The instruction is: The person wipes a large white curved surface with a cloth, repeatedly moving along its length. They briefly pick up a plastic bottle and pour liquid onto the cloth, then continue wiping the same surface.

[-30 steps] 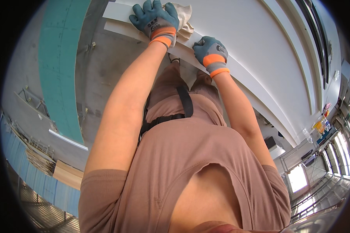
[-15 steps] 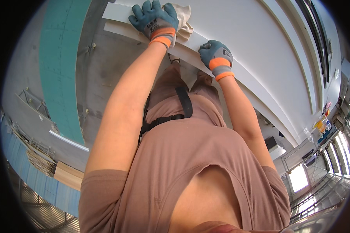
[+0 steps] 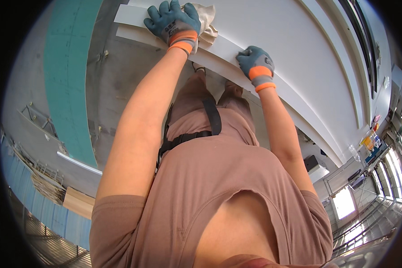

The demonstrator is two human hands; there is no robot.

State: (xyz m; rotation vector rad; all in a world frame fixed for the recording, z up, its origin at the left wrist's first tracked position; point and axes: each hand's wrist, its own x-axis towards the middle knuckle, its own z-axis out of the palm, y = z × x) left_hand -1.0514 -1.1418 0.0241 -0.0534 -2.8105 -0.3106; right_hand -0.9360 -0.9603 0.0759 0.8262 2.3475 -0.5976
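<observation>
A long white strip board [image 3: 230, 50] runs along the near side of a white tabletop [image 3: 272, 27]. My left hand [image 3: 174, 23], in a blue-grey glove with an orange cuff, lies flat near the strip's left end, fingers spread. Against that hand's right side, partly beneath it, is a crumpled cream cloth [image 3: 206, 20]. Farther right, my right hand [image 3: 257, 64], gloved alike, is curled into a fist over the strip's near edge. Its fingers hide whatever may be inside.
Below the strip, another white edge [image 3: 140, 35] juts toward me. Long white strips [image 3: 344, 58] and black strips [image 3: 366, 44] lie at the right. On the far left is a teal sheet [image 3: 69, 80]. Small colourful items [image 3: 370, 142] sit at the table's right end.
My right hand has slid a little to the right along the strip. My left hand, the cloth and the strip's left end appear slightly farther left.
</observation>
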